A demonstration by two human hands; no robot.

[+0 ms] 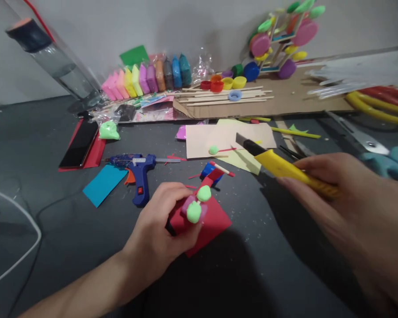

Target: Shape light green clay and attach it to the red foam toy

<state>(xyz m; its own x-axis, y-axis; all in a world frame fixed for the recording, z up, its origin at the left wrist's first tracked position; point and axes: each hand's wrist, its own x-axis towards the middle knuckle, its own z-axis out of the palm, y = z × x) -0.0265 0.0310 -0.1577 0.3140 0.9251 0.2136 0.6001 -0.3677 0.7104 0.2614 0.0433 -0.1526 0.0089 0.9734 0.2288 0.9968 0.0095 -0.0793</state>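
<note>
Gripping a small purple craft piece (199, 204) topped with two rounded, bright-green clay-like balls (194, 212), the left hand (162, 216) holds it over a red paper-like sheet (215, 225); the right hand (345, 198) clasps a yellow-handled utility knife (281, 167), blade out.

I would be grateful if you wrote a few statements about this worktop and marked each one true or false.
1. The right hand holds a yellow utility knife. True.
2. The left hand holds the phone. False: it grips a small craft piece with two light-green balls.
3. The phone lies on red paper. True.
4. The glue gun is mostly yellow. False: it is mostly blue.
5. A blue sheet lies beside the glue gun. True.
6. The bottle stands at the picture's right. False: it stands at the left.
</note>
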